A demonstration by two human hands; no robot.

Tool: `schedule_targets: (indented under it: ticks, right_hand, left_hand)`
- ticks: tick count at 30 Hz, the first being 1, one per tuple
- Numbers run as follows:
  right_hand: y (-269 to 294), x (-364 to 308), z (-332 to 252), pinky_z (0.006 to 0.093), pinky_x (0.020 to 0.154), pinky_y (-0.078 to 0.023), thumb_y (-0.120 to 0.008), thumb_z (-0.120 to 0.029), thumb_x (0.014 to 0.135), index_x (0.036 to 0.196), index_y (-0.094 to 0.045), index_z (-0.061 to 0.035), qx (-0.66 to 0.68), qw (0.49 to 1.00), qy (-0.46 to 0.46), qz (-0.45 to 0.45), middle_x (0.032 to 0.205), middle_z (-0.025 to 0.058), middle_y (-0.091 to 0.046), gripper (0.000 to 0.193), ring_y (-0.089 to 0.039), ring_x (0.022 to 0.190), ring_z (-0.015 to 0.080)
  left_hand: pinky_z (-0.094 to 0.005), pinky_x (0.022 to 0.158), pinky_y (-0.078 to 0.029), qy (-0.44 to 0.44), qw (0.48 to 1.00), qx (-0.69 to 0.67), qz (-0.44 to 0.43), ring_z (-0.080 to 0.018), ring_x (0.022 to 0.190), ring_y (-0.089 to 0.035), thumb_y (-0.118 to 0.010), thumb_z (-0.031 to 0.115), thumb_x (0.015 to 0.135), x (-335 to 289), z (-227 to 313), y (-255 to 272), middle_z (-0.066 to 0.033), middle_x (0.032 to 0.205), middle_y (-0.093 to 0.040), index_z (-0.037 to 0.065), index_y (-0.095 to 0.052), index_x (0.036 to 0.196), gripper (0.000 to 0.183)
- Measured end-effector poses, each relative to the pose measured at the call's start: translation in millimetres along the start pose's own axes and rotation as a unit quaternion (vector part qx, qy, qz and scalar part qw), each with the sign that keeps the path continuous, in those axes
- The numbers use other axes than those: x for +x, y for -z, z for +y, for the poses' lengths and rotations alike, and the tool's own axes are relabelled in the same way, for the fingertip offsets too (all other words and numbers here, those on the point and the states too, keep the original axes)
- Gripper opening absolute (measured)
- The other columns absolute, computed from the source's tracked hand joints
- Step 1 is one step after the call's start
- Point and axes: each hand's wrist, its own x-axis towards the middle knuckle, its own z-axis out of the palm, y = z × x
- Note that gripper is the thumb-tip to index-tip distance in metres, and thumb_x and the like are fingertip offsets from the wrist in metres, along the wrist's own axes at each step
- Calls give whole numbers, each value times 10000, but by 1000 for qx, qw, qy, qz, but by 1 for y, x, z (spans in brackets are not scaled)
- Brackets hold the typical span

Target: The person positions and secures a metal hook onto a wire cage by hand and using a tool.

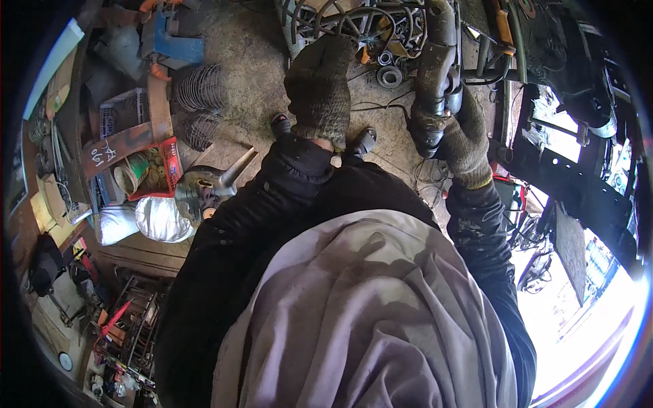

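Note:
My left hand (321,88), in a brown knit work glove, reaches forward at the upper middle. Its fingers look curled at the far end, beside a frame of bent metal tubes (326,22); what they hold is hidden. At the upper right, my right hand (469,139), in a matching glove, is closed around the near end of a long, dark, shiny cylindrical metal piece (435,71). That piece has a curved far part and a joint near my thumb; its exact kind is unclear. Several metal rings (389,76) lie between the hands, near the tube frame.
My sandalled feet (365,141) stand on a stained floor. Wire coils (198,88), a blue metal tool (171,42), a red crate (170,163) and white sacks (163,219) lie to the left. An orange-handled tool (504,30) and dark metal beams (578,187) flank the right side.

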Motion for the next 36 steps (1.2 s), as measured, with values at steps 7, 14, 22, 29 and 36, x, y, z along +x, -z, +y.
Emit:
schedule_targets:
  ticks: [7,14,22,29,36]
  right_hand:
    - [5,-2,10,324,921,-491,-639,-239,962,1438,-382,46,42,998,-47,-20,1224,148,-616,611,-603,1092,188]
    - [3,-4,10,336,945,-487,-638,-170,961,1447,-364,55,53,998,-33,-2,1251,160,-606,602,-598,1115,202]
    - [5,-3,14,344,971,-476,-646,-197,959,1443,-366,61,47,998,-30,-8,1265,165,-601,616,-592,1136,207]
    - [3,-3,13,338,960,-481,-652,-224,958,1438,-370,65,17,1000,-18,2,1254,169,-607,627,-596,1127,207]
    - [3,-3,11,344,961,-481,-657,-225,956,1439,-369,67,19,999,-26,4,1261,174,-599,634,-592,1129,208]
  left_hand:
    - [-429,972,-472,-60,996,27,-53,-370,1130,-587,-588,94,860,1,0,10,-192,1218,-623,36,-626,1220,367]
    - [-429,904,-504,-14,998,24,-54,-361,1073,-617,-565,93,883,6,11,12,-184,1168,-644,55,-655,1173,306]
    - [-415,967,-469,201,932,173,-249,-352,1154,-565,-561,120,902,8,24,18,-205,1270,-581,17,-586,1262,376]
    - [-426,1016,-443,155,968,-175,-90,-372,1201,-538,-572,113,881,2,20,15,-221,1304,-563,16,-554,1313,443]
    - [-436,1023,-438,23,991,23,-131,-382,1200,-543,-568,79,861,12,18,21,-213,1283,-583,32,-588,1278,420]
